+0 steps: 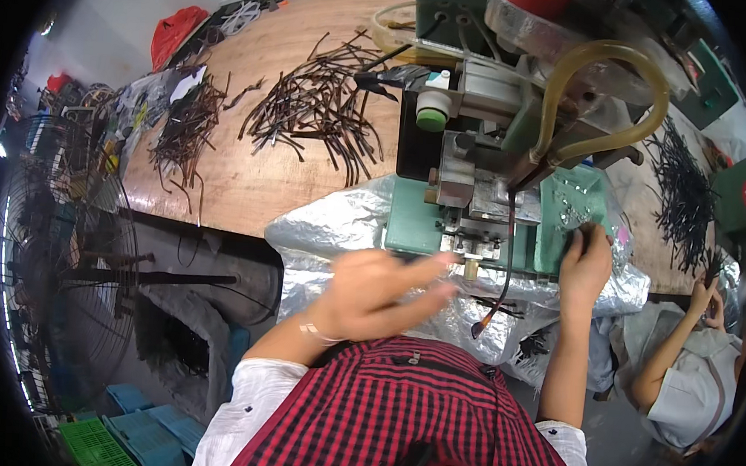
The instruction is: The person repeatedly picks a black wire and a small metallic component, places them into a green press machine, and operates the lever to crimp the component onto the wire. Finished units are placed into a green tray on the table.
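Left hand [365, 294], open and blurred, hangs beside the press die [473, 248], where a stroke could pinch it; right hand [586, 261], grip impossible to tell, is at the green parts tray [549, 251]

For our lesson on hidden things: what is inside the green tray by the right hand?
Small silvery pieces lie scattered inside the green tray; what lies behind the right hand is covered.
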A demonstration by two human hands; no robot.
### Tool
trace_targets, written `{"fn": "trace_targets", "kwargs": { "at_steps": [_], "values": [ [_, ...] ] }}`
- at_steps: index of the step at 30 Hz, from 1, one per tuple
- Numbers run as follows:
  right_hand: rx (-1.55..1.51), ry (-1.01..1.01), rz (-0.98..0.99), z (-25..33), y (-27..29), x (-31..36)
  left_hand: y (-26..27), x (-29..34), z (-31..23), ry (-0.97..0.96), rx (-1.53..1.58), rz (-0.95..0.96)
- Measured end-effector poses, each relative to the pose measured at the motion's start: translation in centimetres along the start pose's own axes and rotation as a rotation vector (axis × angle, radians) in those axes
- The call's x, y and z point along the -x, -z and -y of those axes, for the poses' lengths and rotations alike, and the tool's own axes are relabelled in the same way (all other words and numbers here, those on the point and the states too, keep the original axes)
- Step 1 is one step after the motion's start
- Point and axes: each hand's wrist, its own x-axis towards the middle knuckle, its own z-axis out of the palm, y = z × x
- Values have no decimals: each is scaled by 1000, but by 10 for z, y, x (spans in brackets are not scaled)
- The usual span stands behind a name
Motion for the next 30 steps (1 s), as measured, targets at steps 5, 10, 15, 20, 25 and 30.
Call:
{"fn": "trace_targets", "kwargs": {
  "at_steps": [5,10,15,20,25,30],
  "values": [
    [-237,6,-70,-2,2,-2,53,2,48,307,-254,-675],
    [-238,84,-130,15,5,-9,44,23,160,473,-482,81],
    [-144,62,-145,1,12,9,13,87,222,525,-642,344],
    [-330,-144,-168,-17,34,34,0,80,206,565,-505,33],
    [-551,116,-76,54,52,0,-1,23,151,799,373,-488],
    [-841,75,-52,106,14,-35,-22,6,128,867,612,-539]
  ]
}}
